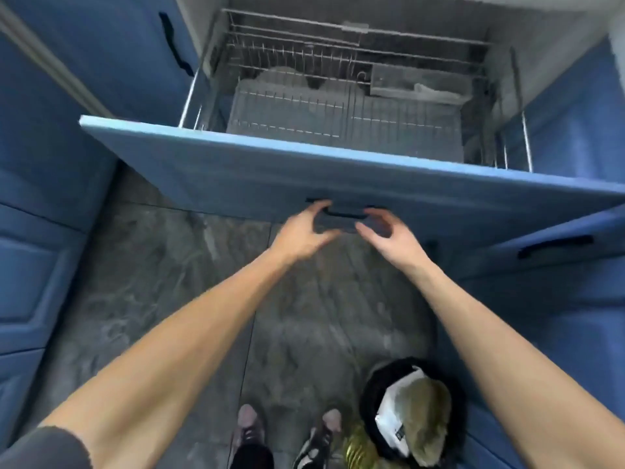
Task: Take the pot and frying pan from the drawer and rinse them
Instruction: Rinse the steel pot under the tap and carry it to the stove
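I stand on a grey marbled floor [152, 282] between blue cabinets [40, 198]. The big blue drawer [236, 170] in front of me is pulled out, its front panel facing me. Inside it a wire rack [338, 106] fills the space from the left wall to the right wall, with a clear plastic box [416, 84] at its back right corner. I cannot make out a pot or a frying pan in the blurred rack. A black bin [411, 407] holding rubbish sits on the floor by my right foot. My left hand [301, 231] and right hand [385, 231] reach the dark handle [345, 214] at the lower edge of the drawer front, fingers loosely curved at each end of it; I cannot tell whether either actually grips it.
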Motion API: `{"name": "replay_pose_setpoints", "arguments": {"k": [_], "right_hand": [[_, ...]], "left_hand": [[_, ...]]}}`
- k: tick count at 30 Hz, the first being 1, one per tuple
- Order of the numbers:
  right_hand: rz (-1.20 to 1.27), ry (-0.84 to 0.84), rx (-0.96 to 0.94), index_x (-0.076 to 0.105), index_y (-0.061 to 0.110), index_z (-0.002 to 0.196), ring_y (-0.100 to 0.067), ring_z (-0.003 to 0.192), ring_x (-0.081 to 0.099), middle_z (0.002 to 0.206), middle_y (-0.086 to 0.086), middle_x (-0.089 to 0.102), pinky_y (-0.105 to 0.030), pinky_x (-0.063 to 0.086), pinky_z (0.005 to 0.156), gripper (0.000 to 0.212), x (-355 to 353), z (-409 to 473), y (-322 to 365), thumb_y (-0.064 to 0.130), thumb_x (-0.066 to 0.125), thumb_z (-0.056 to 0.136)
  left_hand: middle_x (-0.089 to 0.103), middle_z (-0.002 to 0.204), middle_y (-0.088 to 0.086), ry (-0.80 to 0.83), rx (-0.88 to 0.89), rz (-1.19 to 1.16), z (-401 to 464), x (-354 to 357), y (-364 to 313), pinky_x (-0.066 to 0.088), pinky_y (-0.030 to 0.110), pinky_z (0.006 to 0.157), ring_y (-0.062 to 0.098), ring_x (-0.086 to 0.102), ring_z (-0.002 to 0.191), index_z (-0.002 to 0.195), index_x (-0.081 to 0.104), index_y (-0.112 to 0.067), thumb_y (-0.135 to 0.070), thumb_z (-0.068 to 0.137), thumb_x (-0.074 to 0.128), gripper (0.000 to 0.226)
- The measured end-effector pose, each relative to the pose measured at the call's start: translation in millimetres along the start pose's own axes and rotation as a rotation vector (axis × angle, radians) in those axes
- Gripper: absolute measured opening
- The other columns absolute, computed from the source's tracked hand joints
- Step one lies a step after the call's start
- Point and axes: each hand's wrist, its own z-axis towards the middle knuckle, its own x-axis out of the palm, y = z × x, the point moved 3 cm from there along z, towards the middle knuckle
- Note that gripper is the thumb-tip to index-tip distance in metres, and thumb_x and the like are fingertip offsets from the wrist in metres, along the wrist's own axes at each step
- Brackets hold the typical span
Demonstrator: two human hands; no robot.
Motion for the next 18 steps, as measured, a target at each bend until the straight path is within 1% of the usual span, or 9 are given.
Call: {"name": "replay_pose_setpoints", "arguments": {"k": [2,4,6,8,10,11,13,16,18], "right_hand": [[0.01,-0.038,0.003,0.061,0.02,0.114,-0.006,0.106,0.05,0.111,0.008,0.057,-0.018,0.035,0.088,0.03,16.4,18.6,-13.2,0.034,0.062,0.087],[0.061,-0.119,0.01,0.065,0.017,0.105,-0.011,0.095,0.055,0.099,0.005,0.061,-0.025,0.042,0.085,0.019,26.0,28.5,-24.2,0.026,0.061,0.088],[0.066,-0.169,0.02,0.068,0.018,0.099,-0.017,0.088,0.059,0.092,0.003,0.064,-0.032,0.046,0.084,0.014,27.9,32.8,-27.9,0.024,0.063,0.087],[0.013,-0.152,0.03,0.069,0.022,0.094,-0.016,0.084,0.061,0.087,0.003,0.066,-0.033,0.049,0.082,0.011,22.7,37.8,-25.4,0.023,0.065,0.084],[-0.039,-0.12,0.073,0.068,0.028,0.089,-0.013,0.082,0.062,0.084,0.002,0.067,-0.029,0.049,0.078,0.007,16.3,42.2,-23.1,0.026,0.066,0.083],[-0.047,-0.106,0.096,0.067,0.031,0.086,-0.012,0.081,0.062,0.082,0.004,0.067,-0.026,0.047,0.075,0.005,14.2,45.1,-22.8,0.028,0.067,0.083],[-0.054,-0.081,0.142,0.065,0.034,0.082,-0.011,0.081,0.062,0.079,0.009,0.064,-0.026,0.047,0.073,0.003,12.8,50.3,-21.4,0.032,0.066,0.083],[-0.077,-0.075,0.171,0.063,0.036,0.083,-0.009,0.084,0.06,0.083,0.012,0.062,-0.028,0.047,0.074,0.003,9.0,60.6,-16.9,0.034,0.063,0.085],[-0.091,-0.069,0.193,0.061,0.037,0.084,-0.01,0.086,0.059,0.087,0.013,0.061,-0.028,0.045,0.071,0.004,5.4,68.6,-9.7,0.035,0.06,0.087]], "left_hand": [[0.062,0.123,0.005,-0.077,-0.036,-0.116,18.5,9.2,8.0,0.04,0.018,0.081,0.018,0.058,0.112,0.127,0.055,-0.018,-0.031,0.08,0.072,0.052],[0.067,0.108,0.004,-0.158,-0.072,-0.24,30.1,15.9,14.6,0.038,0.005,0.067,0.012,0.058,0.095,0.113,0.065,-0.015,-0.028,0.077,0.076,0.04],[0.067,0.099,-0.002,-0.2,-0.071,-0.257,35.1,19.1,17.2,0.034,-0.002,0.063,0.005,0.055,0.087,0.103,0.069,-0.016,-0.028,0.075,0.078,0.032],[0.066,0.095,-0.007,-0.19,-0.08,-0.237,39.8,21.6,16.1,0.032,-0.004,0.061,0.003,0.054,0.085,0.095,0.07,-0.018,-0.028,0.074,0.078,0.023],[0.066,0.087,-0.01,-0.19,-0.108,-0.231,44.3,21.6,14.1,0.034,0.0,0.06,0.004,0.055,0.081,0.083,0.069,-0.022,-0.026,0.075,0.077,0.012],[0.066,0.082,-0.013,-0.193,-0.115,-0.235,47.7,20.5,14.5,0.037,0.004,0.062,0.005,0.056,0.079,0.077,0.068,-0.026,-0.026,0.075,0.078,0.01],[0.065,0.076,-0.019,-0.193,-0.113,-0.233,52.6,17.9,16.4,0.041,0.014,0.068,0.006,0.059,0.079,0.068,0.064,-0.034,-0.028,0.074,0.078,0.016],[0.068,0.08,-0.018,-0.173,-0.11,-0.18,61.6,13.9,13.5,0.047,0.022,0.074,0.004,0.062,0.082,0.067,0.062,-0.041,-0.037,0.075,0.075,0.016],[0.07,0.084,-0.017,-0.184,-0.154,-0.141,67.8,8.1,7.9,0.047,0.027,0.072,0.002,0.062,0.083,0.069,0.063,-0.04,-0.042,0.075,0.073,0.011]]}}
